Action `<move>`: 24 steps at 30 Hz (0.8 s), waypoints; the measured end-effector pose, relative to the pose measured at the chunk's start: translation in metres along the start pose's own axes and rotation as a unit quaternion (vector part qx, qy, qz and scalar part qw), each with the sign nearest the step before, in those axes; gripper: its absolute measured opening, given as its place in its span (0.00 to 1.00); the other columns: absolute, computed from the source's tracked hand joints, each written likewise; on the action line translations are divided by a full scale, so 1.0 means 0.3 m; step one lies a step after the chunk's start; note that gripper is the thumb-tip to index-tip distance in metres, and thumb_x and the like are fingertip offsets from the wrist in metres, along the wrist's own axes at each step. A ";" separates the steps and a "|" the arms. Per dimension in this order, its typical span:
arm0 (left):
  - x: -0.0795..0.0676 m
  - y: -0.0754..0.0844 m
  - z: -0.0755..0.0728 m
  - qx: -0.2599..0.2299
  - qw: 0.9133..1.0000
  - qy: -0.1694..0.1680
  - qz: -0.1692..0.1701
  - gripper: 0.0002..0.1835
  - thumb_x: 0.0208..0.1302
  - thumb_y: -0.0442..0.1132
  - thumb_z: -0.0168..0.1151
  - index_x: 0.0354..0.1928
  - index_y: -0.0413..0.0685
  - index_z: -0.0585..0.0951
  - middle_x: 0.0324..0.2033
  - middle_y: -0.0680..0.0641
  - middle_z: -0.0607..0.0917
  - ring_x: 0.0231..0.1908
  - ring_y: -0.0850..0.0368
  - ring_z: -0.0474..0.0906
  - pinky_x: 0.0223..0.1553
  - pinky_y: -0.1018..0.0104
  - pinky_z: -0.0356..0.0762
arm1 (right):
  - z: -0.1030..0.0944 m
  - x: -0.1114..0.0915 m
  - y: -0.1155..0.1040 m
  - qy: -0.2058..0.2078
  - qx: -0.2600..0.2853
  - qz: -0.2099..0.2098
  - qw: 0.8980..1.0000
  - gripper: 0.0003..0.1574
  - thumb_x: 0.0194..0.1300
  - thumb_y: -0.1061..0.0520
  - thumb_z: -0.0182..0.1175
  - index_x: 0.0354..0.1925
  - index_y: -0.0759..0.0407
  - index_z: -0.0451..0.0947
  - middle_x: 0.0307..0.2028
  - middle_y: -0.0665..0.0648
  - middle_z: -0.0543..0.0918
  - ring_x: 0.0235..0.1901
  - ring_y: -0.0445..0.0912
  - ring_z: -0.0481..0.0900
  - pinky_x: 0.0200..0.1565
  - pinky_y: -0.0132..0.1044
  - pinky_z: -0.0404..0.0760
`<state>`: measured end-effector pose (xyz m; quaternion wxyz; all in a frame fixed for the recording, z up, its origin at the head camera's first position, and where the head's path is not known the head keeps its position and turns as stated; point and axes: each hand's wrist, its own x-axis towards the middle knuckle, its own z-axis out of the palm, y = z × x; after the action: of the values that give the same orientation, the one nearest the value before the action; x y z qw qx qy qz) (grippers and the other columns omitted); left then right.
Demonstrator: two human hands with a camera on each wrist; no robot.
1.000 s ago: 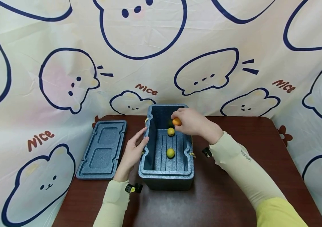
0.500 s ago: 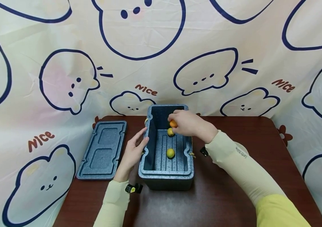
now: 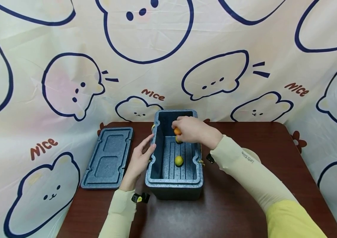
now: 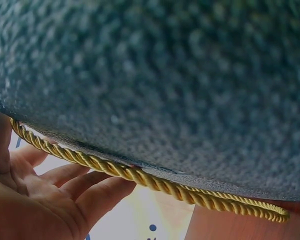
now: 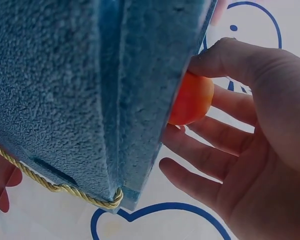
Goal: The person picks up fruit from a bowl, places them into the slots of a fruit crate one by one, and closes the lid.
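Observation:
A deep blue-grey foam box (image 3: 174, 181) stands lidless on the table. My left hand (image 3: 140, 159) rests against its left rim with extended fingers; in the left wrist view the fingers (image 4: 107, 195) lie beside the box's gold rope handle (image 4: 155, 182). My right hand (image 3: 196, 130) reaches over the far part of the box. Between thumb and fingers it holds a small round orange fruit (image 5: 192, 99). Just below that, partly covered by the hand, is a yellow-green round fruit (image 3: 178, 139). Another yellow-green fruit (image 3: 179, 161) lies on the ribbed box floor.
The matching lid (image 3: 107, 158) lies flat on the brown wooden table (image 3: 230, 211), left of the box. Behind the table hangs a cloth (image 3: 210, 33) printed with cartoon faces. A gold rope end (image 3: 201, 162) pokes out on the box's right side.
My right hand has moved a little left and down over the box with the orange fruit, now overlapping the farther yellow-green one. My left hand stays at the rim.

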<state>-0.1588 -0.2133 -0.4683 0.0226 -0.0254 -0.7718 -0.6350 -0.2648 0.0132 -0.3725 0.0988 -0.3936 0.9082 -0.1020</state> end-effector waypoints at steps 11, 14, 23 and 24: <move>-0.003 0.007 0.000 0.000 1.000 -0.001 -0.007 0.26 0.78 0.45 0.55 0.75 0.54 0.68 0.74 0.45 0.65 0.71 0.48 0.63 0.68 0.45 0.65 | -0.004 0.012 -0.026 -0.012 -0.013 -0.014 1.000 0.22 0.68 0.50 0.65 0.59 0.54 0.80 0.50 0.54 0.80 0.40 0.46 0.78 0.46 0.40 0.82; -0.004 0.010 0.000 0.000 1.000 -0.002 -0.008 0.27 0.78 0.45 0.54 0.75 0.54 0.68 0.74 0.44 0.64 0.72 0.48 0.63 0.67 0.45 0.65 | -0.008 0.011 -0.031 -0.013 -0.014 -0.013 1.000 0.22 0.68 0.50 0.65 0.59 0.54 0.80 0.50 0.54 0.80 0.40 0.45 0.78 0.46 0.40 0.82; -0.005 0.012 -0.001 -0.006 1.000 -0.004 -0.006 0.27 0.78 0.45 0.55 0.75 0.51 0.67 0.74 0.44 0.64 0.72 0.48 0.61 0.68 0.45 0.64 | -0.011 0.003 -0.038 -0.016 -0.011 -0.007 1.000 0.23 0.68 0.50 0.66 0.59 0.54 0.80 0.52 0.55 0.80 0.41 0.46 0.78 0.48 0.41 0.82; -0.005 0.012 -0.001 -0.006 1.000 -0.004 -0.006 0.27 0.78 0.45 0.55 0.75 0.51 0.67 0.74 0.44 0.64 0.72 0.48 0.61 0.68 0.45 0.64 | -0.012 0.001 -0.038 -0.018 -0.010 -0.005 1.000 0.23 0.68 0.50 0.66 0.60 0.54 0.80 0.53 0.56 0.80 0.41 0.46 0.78 0.49 0.41 0.82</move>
<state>-0.1572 -0.2129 -0.4648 0.0150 -0.0235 -0.7680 -0.6398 -0.2581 0.0057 -0.3662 0.1103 -0.4011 0.9053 -0.0862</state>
